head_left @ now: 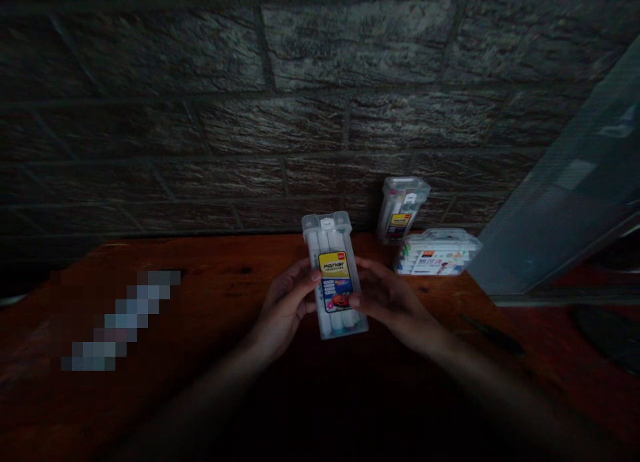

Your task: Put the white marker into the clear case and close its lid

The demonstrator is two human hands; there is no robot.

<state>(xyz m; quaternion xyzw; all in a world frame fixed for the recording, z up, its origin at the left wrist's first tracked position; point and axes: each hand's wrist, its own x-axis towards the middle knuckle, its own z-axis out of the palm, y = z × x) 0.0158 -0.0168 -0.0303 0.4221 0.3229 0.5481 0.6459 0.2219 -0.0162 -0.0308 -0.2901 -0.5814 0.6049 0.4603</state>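
Note:
Between both hands is a clear plastic marker case (336, 279), tilted slightly, with white markers inside and a yellow and blue "Marker" label facing me. My left hand (290, 299) grips its left side, the thumb lying on the front near the label. On the right side my right hand (387, 299) holds it too, with the thumb tip at the label's lower right corner. The fingers behind the case are partly hidden. Its lid looks closed.
A similar marker case (401, 210) stands upright by the brick wall (310, 129). Beside it sits a wide clear case (439, 252) with a printed label. A dark slim object (495, 334) lies at the right of the wooden table (220, 269). Something pixelated (123, 322) is at left.

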